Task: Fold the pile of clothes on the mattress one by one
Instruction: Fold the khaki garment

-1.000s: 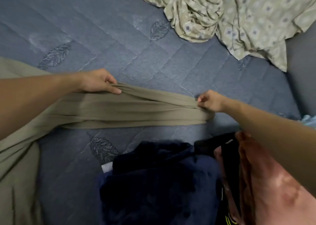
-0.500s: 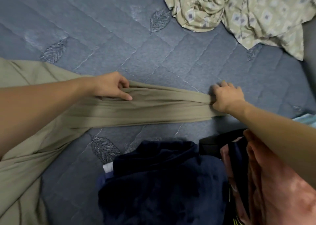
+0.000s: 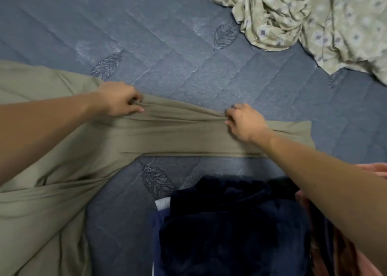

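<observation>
An olive-green garment (image 3: pixel 176 135) lies across the blue quilted mattress (image 3: pixel 167 51), one long part stretched to the right and its body spread at the left. My left hand (image 3: pixel 121 99) pinches the upper edge of that long part near the middle. My right hand (image 3: pixel 243 120) grips the same edge further right, and the cuff end (image 3: pixel 293 133) lies flat beyond it. A pile of clothes sits near me: a dark navy fleece piece (image 3: pixel 230 223) on top and reddish-pink fabric (image 3: pixel 343 252) at the right, partly hidden by my right forearm.
A crumpled patterned beige sheet (image 3: pixel 303 18) lies at the top right of the mattress. Bare mattress stretches across the upper left and between the green garment and the sheet.
My right hand has moved left along the green garment, away from its end, so the cuff now shows beyond it. My left hand has closed into a pinch on the upper edge.
</observation>
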